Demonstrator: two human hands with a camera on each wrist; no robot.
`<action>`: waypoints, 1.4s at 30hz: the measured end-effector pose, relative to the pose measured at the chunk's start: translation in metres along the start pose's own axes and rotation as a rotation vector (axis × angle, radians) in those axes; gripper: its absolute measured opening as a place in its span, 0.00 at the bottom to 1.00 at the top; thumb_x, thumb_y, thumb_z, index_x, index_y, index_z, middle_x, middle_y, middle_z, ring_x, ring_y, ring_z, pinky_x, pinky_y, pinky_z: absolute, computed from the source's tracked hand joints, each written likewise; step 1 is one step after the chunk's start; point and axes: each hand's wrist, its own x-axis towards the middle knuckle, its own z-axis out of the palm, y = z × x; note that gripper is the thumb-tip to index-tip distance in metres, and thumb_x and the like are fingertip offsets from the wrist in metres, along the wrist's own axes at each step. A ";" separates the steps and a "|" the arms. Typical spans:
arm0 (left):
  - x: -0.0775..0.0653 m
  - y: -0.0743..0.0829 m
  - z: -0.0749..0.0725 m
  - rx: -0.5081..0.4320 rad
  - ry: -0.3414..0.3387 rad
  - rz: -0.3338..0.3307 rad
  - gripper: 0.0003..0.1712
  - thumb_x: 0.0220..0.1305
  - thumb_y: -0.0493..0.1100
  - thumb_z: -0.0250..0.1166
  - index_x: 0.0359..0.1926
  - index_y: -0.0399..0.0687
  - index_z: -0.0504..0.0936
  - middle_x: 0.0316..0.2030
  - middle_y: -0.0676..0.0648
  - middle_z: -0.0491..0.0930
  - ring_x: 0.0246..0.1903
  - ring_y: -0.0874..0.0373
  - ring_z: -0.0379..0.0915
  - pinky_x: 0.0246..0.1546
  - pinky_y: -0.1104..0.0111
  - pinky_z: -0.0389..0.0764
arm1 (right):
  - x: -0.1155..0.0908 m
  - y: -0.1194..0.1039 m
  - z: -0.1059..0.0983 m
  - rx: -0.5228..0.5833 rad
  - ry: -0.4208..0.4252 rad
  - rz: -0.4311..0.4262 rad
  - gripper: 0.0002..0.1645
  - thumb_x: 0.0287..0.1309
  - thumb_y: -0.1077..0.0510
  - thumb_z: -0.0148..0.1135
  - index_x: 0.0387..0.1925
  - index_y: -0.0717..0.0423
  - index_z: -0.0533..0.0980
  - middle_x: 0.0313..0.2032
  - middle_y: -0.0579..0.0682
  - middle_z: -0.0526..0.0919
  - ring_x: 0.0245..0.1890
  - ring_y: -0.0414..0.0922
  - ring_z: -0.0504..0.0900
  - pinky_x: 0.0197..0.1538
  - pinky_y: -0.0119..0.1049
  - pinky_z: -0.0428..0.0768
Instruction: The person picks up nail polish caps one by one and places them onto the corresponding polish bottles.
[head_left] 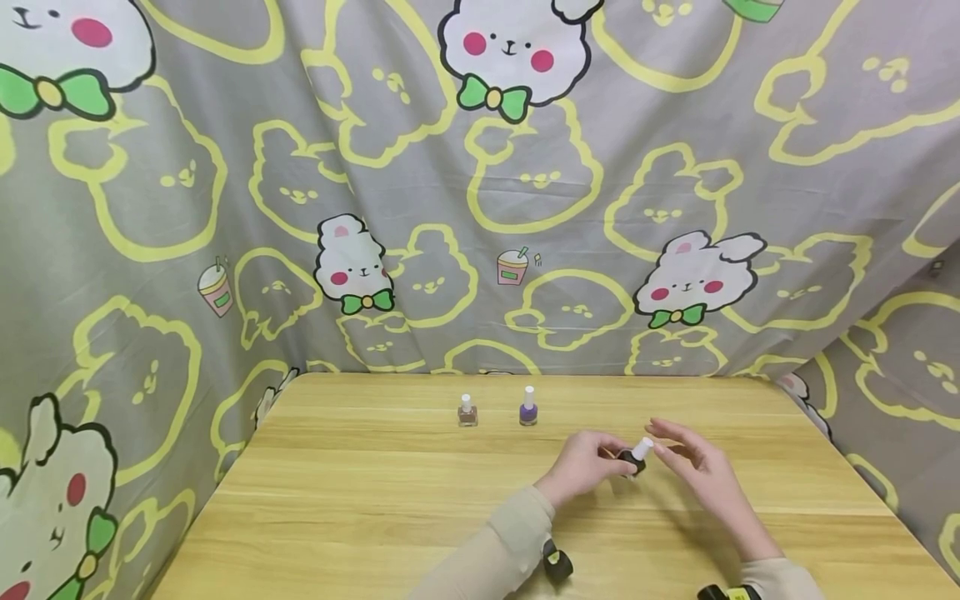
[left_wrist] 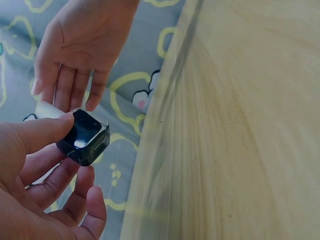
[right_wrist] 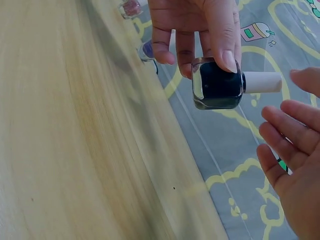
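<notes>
My left hand (head_left: 583, 468) pinches a nail polish bottle (right_wrist: 217, 87) between thumb and fingers. The bottle is square, dark and glassy, and its white cap (right_wrist: 262, 82) points toward the other hand. In the head view it is held tilted above the table. My right hand (head_left: 701, 477) is just beside the cap, fingers apart and relaxed; the right wrist view shows a small gap between its thumb and the cap. The left wrist view shows the dark bottle (left_wrist: 87, 140) from its base side, with part of the cap hidden behind the left thumb.
A brownish-pink nail polish bottle (head_left: 467, 414) and a purple one (head_left: 528, 412), both white-capped, stand upright near the back of the wooden table (head_left: 360, 500). Behind the table hangs a grey curtain (head_left: 420, 192) with cartoon animals.
</notes>
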 end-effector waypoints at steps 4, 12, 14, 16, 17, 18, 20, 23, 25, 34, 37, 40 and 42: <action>0.000 -0.001 0.000 -0.016 0.004 -0.007 0.14 0.52 0.44 0.75 0.43 0.51 0.88 0.31 0.59 0.84 0.25 0.73 0.72 0.27 0.79 0.72 | 0.001 0.004 0.001 0.015 -0.030 -0.038 0.25 0.61 0.65 0.62 0.60 0.60 0.74 0.55 0.43 0.83 0.46 0.27 0.80 0.45 0.24 0.79; 0.001 -0.002 0.001 0.001 0.006 0.012 0.13 0.52 0.44 0.75 0.41 0.50 0.88 0.32 0.59 0.85 0.25 0.72 0.72 0.27 0.79 0.72 | -0.001 0.003 0.003 -0.065 -0.054 -0.029 0.22 0.61 0.63 0.63 0.58 0.60 0.76 0.53 0.43 0.84 0.45 0.24 0.79 0.45 0.27 0.78; 0.001 -0.002 0.001 0.008 0.007 0.019 0.13 0.52 0.44 0.75 0.41 0.50 0.88 0.32 0.59 0.85 0.25 0.73 0.72 0.26 0.79 0.72 | -0.001 0.001 0.003 -0.089 -0.054 -0.023 0.20 0.61 0.62 0.63 0.56 0.58 0.78 0.51 0.45 0.86 0.44 0.24 0.79 0.46 0.27 0.77; 0.001 -0.001 0.001 0.008 0.005 0.025 0.13 0.52 0.44 0.75 0.41 0.50 0.88 0.32 0.59 0.85 0.25 0.73 0.71 0.25 0.79 0.72 | -0.002 -0.001 0.003 -0.107 -0.046 -0.017 0.19 0.61 0.62 0.64 0.54 0.56 0.79 0.49 0.47 0.87 0.44 0.24 0.79 0.47 0.27 0.75; 0.001 -0.001 0.001 0.006 0.004 0.027 0.13 0.52 0.44 0.75 0.41 0.50 0.88 0.31 0.59 0.85 0.24 0.73 0.71 0.25 0.79 0.71 | -0.002 -0.002 0.003 -0.115 -0.043 -0.016 0.18 0.61 0.62 0.64 0.54 0.55 0.79 0.47 0.47 0.87 0.44 0.23 0.78 0.48 0.27 0.75; 0.001 -0.001 0.001 0.006 0.004 0.030 0.14 0.52 0.44 0.75 0.42 0.50 0.88 0.31 0.59 0.85 0.24 0.73 0.71 0.25 0.79 0.71 | -0.002 -0.003 0.003 -0.118 -0.042 -0.017 0.18 0.61 0.62 0.64 0.53 0.55 0.80 0.45 0.47 0.88 0.44 0.23 0.78 0.48 0.26 0.74; 0.001 -0.002 0.001 0.005 0.004 0.033 0.14 0.52 0.44 0.75 0.42 0.50 0.88 0.31 0.59 0.85 0.24 0.73 0.71 0.24 0.79 0.71 | -0.002 -0.005 0.003 -0.118 -0.032 -0.014 0.17 0.60 0.62 0.64 0.52 0.55 0.80 0.42 0.47 0.88 0.44 0.23 0.78 0.48 0.25 0.73; 0.001 -0.002 0.001 0.012 0.002 0.037 0.15 0.52 0.44 0.75 0.43 0.52 0.88 0.33 0.58 0.86 0.25 0.73 0.72 0.25 0.79 0.72 | -0.002 -0.005 0.004 -0.114 -0.013 -0.006 0.16 0.59 0.62 0.66 0.49 0.55 0.81 0.37 0.45 0.89 0.42 0.24 0.78 0.45 0.25 0.75; 0.001 -0.003 0.001 0.019 0.000 0.039 0.15 0.52 0.44 0.75 0.43 0.52 0.88 0.33 0.59 0.86 0.25 0.73 0.72 0.25 0.79 0.72 | -0.002 -0.004 0.006 -0.114 0.007 0.008 0.14 0.57 0.62 0.67 0.47 0.56 0.82 0.36 0.43 0.88 0.40 0.24 0.79 0.43 0.27 0.76; -0.002 -0.002 0.002 0.022 -0.015 0.043 0.13 0.53 0.43 0.75 0.41 0.52 0.88 0.34 0.59 0.86 0.25 0.73 0.72 0.25 0.79 0.72 | -0.003 -0.006 0.011 -0.092 0.068 0.077 0.09 0.52 0.61 0.72 0.36 0.52 0.81 0.30 0.41 0.86 0.33 0.26 0.79 0.39 0.28 0.76; -0.002 -0.001 0.002 0.017 -0.016 0.043 0.13 0.53 0.43 0.75 0.41 0.51 0.88 0.34 0.59 0.86 0.25 0.73 0.72 0.25 0.79 0.73 | -0.002 -0.006 0.012 -0.085 0.074 0.094 0.08 0.52 0.60 0.72 0.35 0.52 0.80 0.30 0.40 0.85 0.33 0.26 0.79 0.39 0.28 0.75; -0.002 0.000 0.002 0.022 -0.011 0.047 0.13 0.53 0.43 0.75 0.41 0.51 0.88 0.34 0.59 0.86 0.25 0.73 0.71 0.25 0.79 0.73 | -0.002 -0.005 0.013 -0.079 0.079 0.103 0.08 0.52 0.60 0.72 0.34 0.53 0.80 0.30 0.37 0.84 0.33 0.26 0.79 0.39 0.27 0.76; -0.002 0.000 0.002 0.019 -0.011 0.046 0.13 0.53 0.43 0.75 0.41 0.51 0.88 0.33 0.59 0.86 0.25 0.74 0.71 0.24 0.79 0.72 | -0.002 -0.004 0.013 -0.075 0.080 0.104 0.08 0.52 0.60 0.72 0.34 0.53 0.80 0.30 0.35 0.83 0.34 0.26 0.79 0.40 0.27 0.76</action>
